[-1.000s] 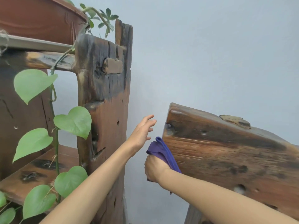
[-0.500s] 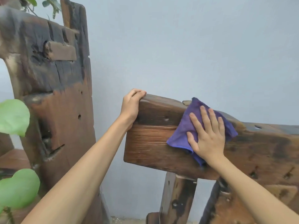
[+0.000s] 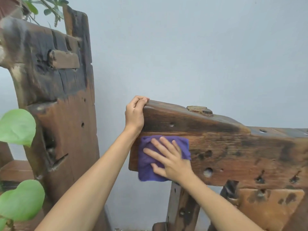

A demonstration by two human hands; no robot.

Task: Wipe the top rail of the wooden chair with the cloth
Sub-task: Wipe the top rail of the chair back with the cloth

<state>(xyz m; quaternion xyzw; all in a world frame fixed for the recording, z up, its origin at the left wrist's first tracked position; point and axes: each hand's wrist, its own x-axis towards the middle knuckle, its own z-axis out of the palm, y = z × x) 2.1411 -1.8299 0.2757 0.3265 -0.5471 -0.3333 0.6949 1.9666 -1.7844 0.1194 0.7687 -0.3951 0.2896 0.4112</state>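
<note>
1. My left hand (image 3: 135, 114) is curled over the left end of the chair's top rail (image 3: 216, 144), fingers hooked on the upper edge, gripping the wood.
2. My right hand (image 3: 168, 158) is flat and open, fingers spread, pressing the purple cloth (image 3: 146, 165) against the front face of the rail near its left end. No pinch on the cloth, just palm pressure.
3. Cloth's lower edge hangs just below the rail's bottom edge.
4. Rail is dark weathered wood with knot holes; a wooden peg (image 3: 199, 110) sits on its top edge.
5. Left of the chair: wooden plank stand (image 3: 63, 122), green leaves (image 3: 17, 126) beside it. Grey wall (image 3: 200, 47) behind.
</note>
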